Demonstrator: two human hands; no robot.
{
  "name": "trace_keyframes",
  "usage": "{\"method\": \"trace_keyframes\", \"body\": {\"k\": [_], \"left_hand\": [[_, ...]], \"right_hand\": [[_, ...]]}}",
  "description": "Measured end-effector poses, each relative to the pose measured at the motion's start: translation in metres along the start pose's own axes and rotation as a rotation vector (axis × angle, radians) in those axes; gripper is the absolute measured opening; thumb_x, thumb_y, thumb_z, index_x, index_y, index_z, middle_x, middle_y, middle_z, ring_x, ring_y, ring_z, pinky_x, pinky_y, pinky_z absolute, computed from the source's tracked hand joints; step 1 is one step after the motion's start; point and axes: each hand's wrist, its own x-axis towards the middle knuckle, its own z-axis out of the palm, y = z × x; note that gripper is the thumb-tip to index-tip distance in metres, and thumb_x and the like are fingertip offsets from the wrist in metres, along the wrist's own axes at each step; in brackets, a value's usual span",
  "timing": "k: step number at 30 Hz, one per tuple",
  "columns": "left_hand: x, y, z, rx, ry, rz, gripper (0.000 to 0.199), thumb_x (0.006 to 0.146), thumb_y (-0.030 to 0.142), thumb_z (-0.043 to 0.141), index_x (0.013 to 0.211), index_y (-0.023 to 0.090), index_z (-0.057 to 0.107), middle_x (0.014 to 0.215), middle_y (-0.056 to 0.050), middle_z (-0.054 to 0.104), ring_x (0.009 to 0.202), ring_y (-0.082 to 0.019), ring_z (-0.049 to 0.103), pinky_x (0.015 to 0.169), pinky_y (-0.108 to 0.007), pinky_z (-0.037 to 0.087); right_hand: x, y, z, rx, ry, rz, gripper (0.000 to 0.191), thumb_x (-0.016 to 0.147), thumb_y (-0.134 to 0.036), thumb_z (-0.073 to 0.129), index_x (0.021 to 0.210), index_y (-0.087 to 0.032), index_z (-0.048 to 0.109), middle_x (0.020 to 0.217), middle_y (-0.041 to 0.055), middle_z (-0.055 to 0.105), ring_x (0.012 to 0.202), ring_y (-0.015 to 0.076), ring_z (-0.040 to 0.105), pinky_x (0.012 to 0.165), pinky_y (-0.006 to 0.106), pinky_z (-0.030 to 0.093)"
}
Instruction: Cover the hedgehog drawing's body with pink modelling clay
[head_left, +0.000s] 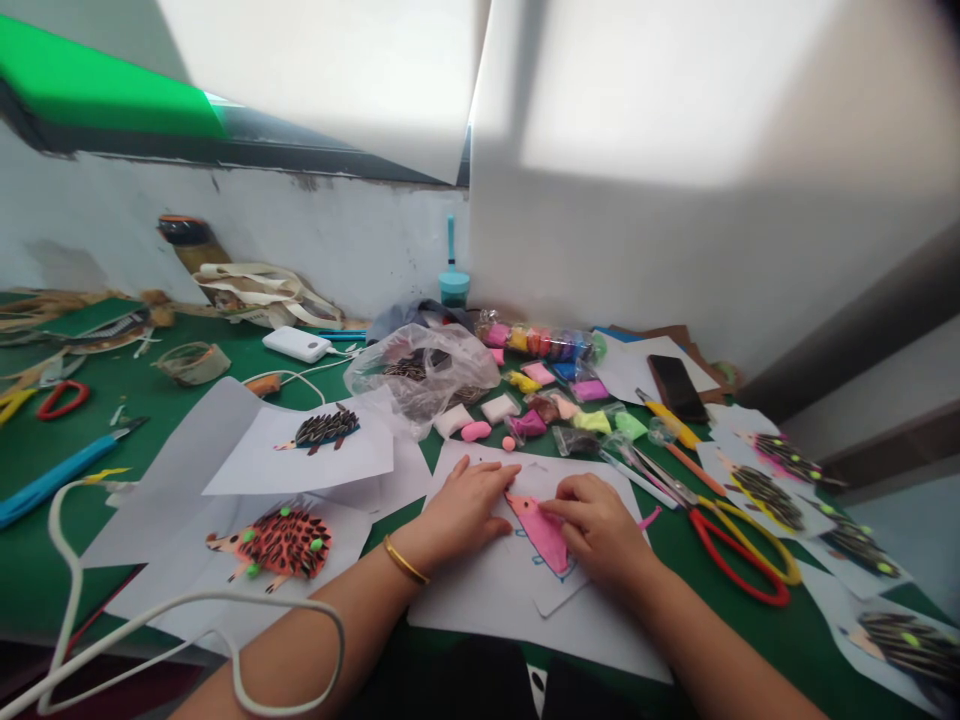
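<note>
A hedgehog drawing on a white sheet (480,610) lies in front of me, its body covered with flat pink clay (541,535). My left hand (465,510) lies flat on the paper, fingers stretched out, with the fingertips by the hedgehog's snout. Over the clay's right edge, my right hand (600,525) is curled, its bent fingertips pressing on the pink surface; the thumb is mostly hidden. A thin pink clay strip (650,518) shows just right of that hand. Beyond the sheet sit a small pink ball (508,443) and a pink clay lump (475,431).
Red-and-yellow scissors (739,550) lie to the right beside finished hedgehog pictures (765,495). Clay packets (592,421) and a plastic bag of seeds (424,375) stand behind. At left are a seed-covered hedgehog (289,540), a white cable (180,600) and a blue cutter (60,480).
</note>
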Motion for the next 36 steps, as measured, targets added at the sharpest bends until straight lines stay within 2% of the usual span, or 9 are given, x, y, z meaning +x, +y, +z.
{"method": "trace_keyframes", "body": {"k": [4, 10, 16, 21, 27, 36], "left_hand": [[0.000, 0.001, -0.001, -0.003, 0.000, 0.003, 0.071, 0.077, 0.023, 0.073, 0.140, 0.024, 0.040, 0.142, -0.010, 0.052, 0.135, -0.028, 0.040, 0.115, -0.056, 0.017], [0.000, 0.001, -0.001, -0.003, -0.005, 0.004, 0.070, 0.078, 0.023, 0.072, 0.140, 0.024, 0.040, 0.141, -0.009, 0.052, 0.135, -0.028, 0.040, 0.115, -0.056, 0.018], [0.000, -0.002, 0.002, -0.005, 0.005, 0.013, 0.070, 0.079, 0.025, 0.072, 0.141, 0.026, 0.039, 0.142, -0.009, 0.051, 0.135, -0.028, 0.041, 0.116, -0.055, 0.017], [0.001, -0.004, 0.004, 0.005, 0.018, 0.006, 0.071, 0.078, 0.024, 0.073, 0.141, 0.026, 0.040, 0.141, -0.010, 0.052, 0.135, -0.028, 0.041, 0.116, -0.055, 0.017], [0.001, -0.004, 0.004, 0.008, 0.014, 0.008, 0.070, 0.079, 0.025, 0.072, 0.141, 0.026, 0.040, 0.141, -0.010, 0.052, 0.135, -0.028, 0.042, 0.115, -0.055, 0.017], [0.001, -0.006, 0.007, 0.004, 0.029, 0.023, 0.071, 0.079, 0.023, 0.072, 0.141, 0.027, 0.039, 0.140, -0.009, 0.052, 0.135, -0.027, 0.041, 0.116, -0.054, 0.016]], "right_hand": [[0.000, -0.002, 0.001, -0.023, -0.039, 0.016, 0.036, 0.078, -0.007, 0.054, 0.098, -0.028, 0.075, 0.089, 0.0055, 0.061, 0.085, 0.0211, 0.052, 0.079, 0.037, 0.040], [0.000, 0.000, 0.002, -0.010, 0.004, 0.026, 0.041, 0.077, -0.005, 0.052, 0.105, -0.025, 0.074, 0.092, 0.0073, 0.061, 0.088, 0.0224, 0.052, 0.080, 0.038, 0.041], [0.003, -0.002, 0.004, -0.002, -0.041, 0.037, 0.041, 0.078, -0.007, 0.050, 0.107, -0.025, 0.073, 0.095, 0.0075, 0.061, 0.090, 0.0231, 0.052, 0.082, 0.039, 0.043], [0.008, -0.005, 0.005, 0.075, -0.016, 0.087, 0.043, 0.075, -0.004, 0.047, 0.106, -0.022, 0.072, 0.095, 0.0077, 0.060, 0.091, 0.0232, 0.052, 0.083, 0.039, 0.045], [0.013, -0.004, 0.005, 0.165, -0.054, 0.173, 0.043, 0.073, -0.003, 0.045, 0.099, -0.021, 0.073, 0.094, 0.0075, 0.060, 0.093, 0.0230, 0.053, 0.087, 0.039, 0.045], [0.017, -0.002, 0.007, 0.214, -0.067, 0.203, 0.041, 0.073, -0.002, 0.044, 0.095, -0.022, 0.072, 0.094, 0.0067, 0.060, 0.094, 0.0225, 0.054, 0.087, 0.038, 0.044]]}}
